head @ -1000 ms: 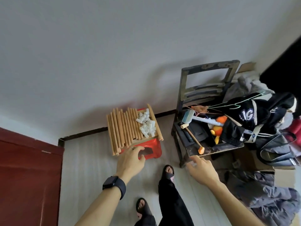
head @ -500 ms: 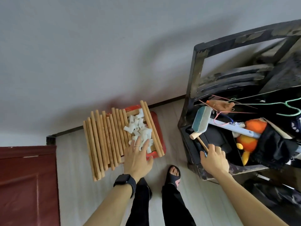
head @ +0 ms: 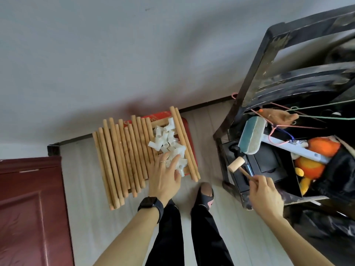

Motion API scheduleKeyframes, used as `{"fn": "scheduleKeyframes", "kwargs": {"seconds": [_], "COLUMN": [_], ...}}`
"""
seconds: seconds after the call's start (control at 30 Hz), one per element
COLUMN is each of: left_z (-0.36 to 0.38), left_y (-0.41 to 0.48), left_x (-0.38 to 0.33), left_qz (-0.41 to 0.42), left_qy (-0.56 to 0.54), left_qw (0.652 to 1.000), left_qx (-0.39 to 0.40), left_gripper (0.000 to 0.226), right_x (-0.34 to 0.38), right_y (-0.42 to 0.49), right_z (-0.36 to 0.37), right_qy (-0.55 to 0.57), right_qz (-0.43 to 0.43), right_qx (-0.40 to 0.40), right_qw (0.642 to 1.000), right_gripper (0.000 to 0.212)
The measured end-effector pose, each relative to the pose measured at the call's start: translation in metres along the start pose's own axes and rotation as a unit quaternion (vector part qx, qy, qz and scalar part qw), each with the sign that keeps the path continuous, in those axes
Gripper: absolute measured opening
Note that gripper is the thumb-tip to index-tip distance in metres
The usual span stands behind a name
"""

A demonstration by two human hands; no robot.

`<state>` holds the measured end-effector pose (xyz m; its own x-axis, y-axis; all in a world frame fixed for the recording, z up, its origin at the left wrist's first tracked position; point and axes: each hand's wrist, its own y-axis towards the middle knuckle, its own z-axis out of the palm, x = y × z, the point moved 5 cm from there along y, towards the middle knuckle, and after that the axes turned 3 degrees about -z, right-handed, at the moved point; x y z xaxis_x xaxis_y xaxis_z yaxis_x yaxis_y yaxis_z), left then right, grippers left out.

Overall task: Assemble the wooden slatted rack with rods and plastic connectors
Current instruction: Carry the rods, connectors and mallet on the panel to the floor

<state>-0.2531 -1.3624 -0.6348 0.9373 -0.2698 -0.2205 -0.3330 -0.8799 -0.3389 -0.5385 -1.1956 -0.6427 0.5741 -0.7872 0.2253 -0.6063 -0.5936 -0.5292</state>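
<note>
Several wooden rods [head: 123, 156] lie side by side on a red stool [head: 189, 131] by the wall. A heap of white plastic connectors [head: 169, 143] sits on the rods at their right side. My left hand [head: 165, 177], with straight fingers, rests on the near edge of the connector heap. My right hand [head: 264, 194] grips the handle of a small wooden mallet [head: 237, 164] over the dark chair [head: 255, 77] on the right.
The chair seat holds a teal sponge block [head: 251, 135], a white tube, orange plush toys [head: 318, 150] and dark clothes. A dark red door [head: 30, 208] stands at the left. My sandalled feet [head: 205, 192] are on the pale floor between stool and chair.
I have bent closer to the stool. My left hand slid up from the stool's front edge onto the connectors. My right hand reached the chair and took hold of the mallet.
</note>
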Motion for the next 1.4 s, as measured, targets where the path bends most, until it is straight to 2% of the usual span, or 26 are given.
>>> {"fn": "scheduleKeyframes", "kwargs": {"seconds": [0.13, 0.2, 0.23, 0.3, 0.37, 0.43, 0.5, 0.57, 0.67, 0.77, 0.83, 0.9, 0.97, 1.03, 1.07, 1.17, 1.23, 1.33, 1.4], "left_z": [-0.027, -0.041, -0.046, -0.053, -0.060, -0.069, -0.075, -0.079, -0.078, -0.080, -0.073, -0.059, -0.045, -0.036, -0.033, -0.027, -0.021, -0.011, -0.009], "left_y": [-0.007, -0.014, -0.016, -0.021, -0.022, -0.021, -0.015, -0.008, -0.001, -0.003, -0.008, -0.012, -0.011, -0.005, -0.001, 0.011, 0.013, 0.015, 0.015], "left_x": [0.015, 0.026, 0.031, 0.039, 0.054, 0.079, 0.109, 0.137, 0.177, 0.210, 0.228, 0.240, 0.247, 0.252, 0.252, 0.254, 0.257, 0.269, 0.275], "left_qz": [-0.018, -0.074, -0.115, -0.199, -0.254, -0.302, -0.325, -0.320, -0.300, -0.310, -0.341, -0.365, -0.377, -0.395, -0.402, -0.411, -0.436, -0.455, -0.460], "left_qy": [-0.115, -0.238, -0.317, -0.473, -0.557, -0.588, -0.578, -0.528, -0.447, -0.401, -0.389, -0.421, -0.491, -0.549, -0.573, -0.632, -0.650, -0.635, -0.632], "left_qw": [0.993, 0.968, 0.940, 0.849, 0.783, 0.748, 0.748, 0.786, 0.842, 0.862, 0.855, 0.830, 0.783, 0.730, 0.706, 0.645, 0.605, 0.602, 0.599], "left_qx": [-0.034, 0.014, 0.055, 0.128, 0.112, 0.056, 0.023, 0.032, 0.030, -0.025, -0.032, 0.016, 0.067, 0.099, 0.110, 0.128, 0.146, 0.165, 0.175], "left_gripper": [0.039, 0.037, 0.036, 0.035, 0.030, 0.021, 0.023, 0.024, 0.023, 0.022, 0.032, 0.052, 0.075, 0.086, 0.085, 0.063, 0.061, 0.067, 0.064], "right_x": [0.046, 0.087, 0.110, 0.155, 0.196, 0.232, 0.264, 0.287, 0.309, 0.321, 0.323, 0.317, 0.303, 0.281, 0.269, 0.247, 0.236, 0.229, 0.234], "right_y": [-0.046, -0.068, -0.076, -0.088, -0.095, -0.098, -0.098, -0.097, -0.092, -0.094, -0.097, -0.092, -0.074, -0.042, -0.023, 0.022, 0.045, 0.067, 0.075], "right_z": [0.005, 0.005, 0.006, 0.016, 0.034, 0.058, 0.083, 0.104, 0.124, 0.136, 0.132, 0.112, 0.083, 0.059, 0.053, 0.050, 0.056, 0.065, 0.067], "right_qy": [0.104, 0.181, 0.209, 0.251, 0.255, 0.229, 0.203, 0.175, 0.163, 0.169, 0.182, 0.216, 0.244, 0.245, 0.251, 0.284, 0.279, 0.315, 0.328], "right_qz": [-0.041, -0.068, -0.083, -0.097, -0.116, -0.154, -0.185, -0.186, -0.165, -0.167, -0.165, -0.144, -0.112, -0.061, -0.020, 0.085, 0.135, 0.175, 0.165], "right_qx": [0.032, 0.046, 0.055, 0.081, 0.103, 0.117, 0.144, 0.172, 0.151, 0.142, 0.140, 0.091, 0.018, -0.024, -0.014, 0.105, 0.188, 0.295, 0.323], "right_qw": [0.993, 0.980, 0.973, 0.960, 0.955, 0.954, 0.951, 0.952, 0.961, 0.961, 0.959, 0.961, 0.963, 0.967, 0.968, 0.949, 0.932, 0.885, 0.872], "right_gripper": [0.011, 0.011, 0.015, 0.019, 0.015, 0.018, 0.025, 0.027, 0.032, 0.038, 0.043, 0.041, 0.035, 0.037, 0.044, 0.068, 0.069, 0.054, 0.039]}}
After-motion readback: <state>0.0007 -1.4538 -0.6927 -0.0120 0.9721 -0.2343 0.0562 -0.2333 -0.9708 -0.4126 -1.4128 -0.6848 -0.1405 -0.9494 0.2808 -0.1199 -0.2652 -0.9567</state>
